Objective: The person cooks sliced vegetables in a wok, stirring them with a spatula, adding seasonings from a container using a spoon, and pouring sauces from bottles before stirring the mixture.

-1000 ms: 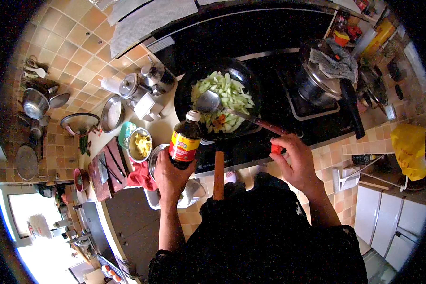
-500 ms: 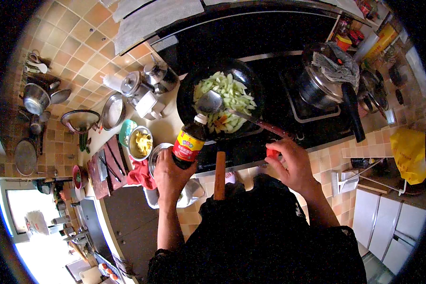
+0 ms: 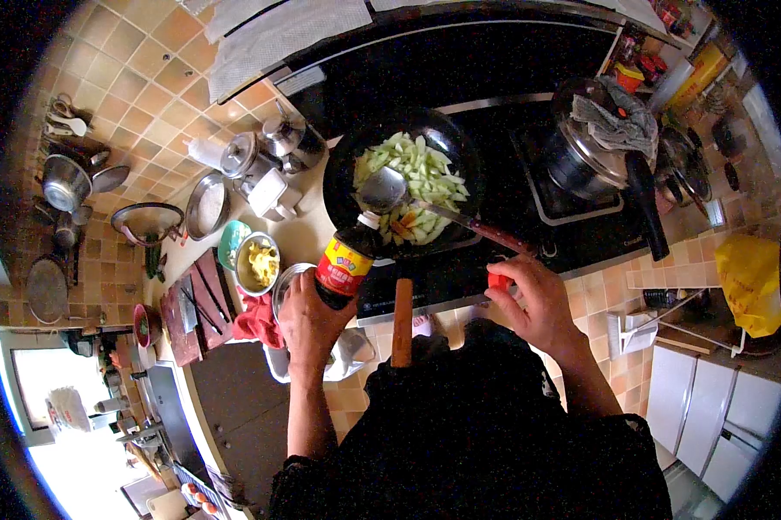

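Observation:
My left hand (image 3: 311,321) is closed round a dark sauce bottle (image 3: 345,267) with a red and yellow label, tilted with its pale neck toward the wok (image 3: 343,160). Between the fingertips of my right hand (image 3: 536,303) is a small red bottle cap (image 3: 499,281). Sliced pale green vegetables (image 3: 425,169) lie in the wok, with a brown sauce patch on the pieces nearest me. A ladle (image 3: 383,188) rests in the wok, its reddish handle lying over the rim just beyond my right hand. The wok's wooden handle (image 3: 403,321) points toward my body.
A pressure cooker (image 3: 585,156) with a grey cloth on its lid stands on the right burner. To the left are a bowl of yellow food (image 3: 258,262), a red cloth (image 3: 258,321), and a cutting board (image 3: 207,295) with a knife and chopsticks.
Almost nothing differs. The bottle in my left hand has dipped very slightly toward me; my right hand, the ladle and the wok stay in place.

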`<state>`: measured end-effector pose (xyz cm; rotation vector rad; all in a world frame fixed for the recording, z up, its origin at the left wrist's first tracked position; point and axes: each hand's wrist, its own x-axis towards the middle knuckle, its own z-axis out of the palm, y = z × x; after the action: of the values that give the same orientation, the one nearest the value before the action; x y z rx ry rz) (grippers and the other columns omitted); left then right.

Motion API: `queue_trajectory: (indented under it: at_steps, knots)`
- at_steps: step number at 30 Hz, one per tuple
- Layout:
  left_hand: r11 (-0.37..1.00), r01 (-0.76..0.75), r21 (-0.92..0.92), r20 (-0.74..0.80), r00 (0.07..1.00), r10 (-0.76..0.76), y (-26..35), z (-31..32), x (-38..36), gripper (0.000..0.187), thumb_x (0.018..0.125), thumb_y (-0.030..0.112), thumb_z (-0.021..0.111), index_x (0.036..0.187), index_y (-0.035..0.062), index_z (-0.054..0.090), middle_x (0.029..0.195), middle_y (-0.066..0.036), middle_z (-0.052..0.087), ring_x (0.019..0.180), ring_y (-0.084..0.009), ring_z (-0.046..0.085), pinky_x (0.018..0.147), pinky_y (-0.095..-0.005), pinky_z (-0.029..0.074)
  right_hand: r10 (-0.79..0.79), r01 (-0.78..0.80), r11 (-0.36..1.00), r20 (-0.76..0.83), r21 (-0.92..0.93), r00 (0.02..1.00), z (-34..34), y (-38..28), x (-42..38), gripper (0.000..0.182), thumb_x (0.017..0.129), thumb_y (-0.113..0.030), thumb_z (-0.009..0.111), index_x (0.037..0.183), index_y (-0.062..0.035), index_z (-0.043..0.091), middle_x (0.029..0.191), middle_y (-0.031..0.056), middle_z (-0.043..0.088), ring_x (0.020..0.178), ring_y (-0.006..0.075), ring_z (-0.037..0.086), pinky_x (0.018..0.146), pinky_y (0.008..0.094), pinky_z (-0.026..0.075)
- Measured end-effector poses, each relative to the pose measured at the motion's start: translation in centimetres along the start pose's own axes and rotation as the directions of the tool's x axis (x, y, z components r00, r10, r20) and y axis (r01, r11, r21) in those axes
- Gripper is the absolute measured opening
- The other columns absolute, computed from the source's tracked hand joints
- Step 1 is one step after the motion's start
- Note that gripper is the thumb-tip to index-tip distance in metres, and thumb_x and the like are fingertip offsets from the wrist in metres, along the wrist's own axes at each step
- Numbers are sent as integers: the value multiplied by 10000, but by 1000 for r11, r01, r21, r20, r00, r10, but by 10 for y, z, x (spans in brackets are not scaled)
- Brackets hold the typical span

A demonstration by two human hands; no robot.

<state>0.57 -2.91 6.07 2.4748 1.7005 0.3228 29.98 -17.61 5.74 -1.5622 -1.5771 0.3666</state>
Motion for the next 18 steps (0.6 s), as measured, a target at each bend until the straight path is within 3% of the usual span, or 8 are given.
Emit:
queue_trajectory:
  at_steps: [13, 18]
  knots:
    - [1000, 29, 2, 20, 999, -29, 5, -2, 2, 568, 670, 309, 835, 1110, 58, 578, 1015, -153, 645, 952, -349, 651, 795, -445, 526, -25, 25, 1000, 0, -4, 1000, -1, 0, 1, 316, 838, -135, 749, 1097, -49, 589, 886, 93, 659, 779, 259, 656, 706, 371, 537]
    - [999, -6, 32, 1, 1000, 6, -1, 0, 1, 613, 656, 378, 833, 1095, 20, 598, 978, -141, 637, 916, -339, 646, 767, -441, 534, -22, 22, 1000, 16, -1, 1000, 1, 1, 0, 313, 845, -153, 745, 1095, -51, 588, 876, 92, 654, 762, 259, 651, 687, 371, 531]
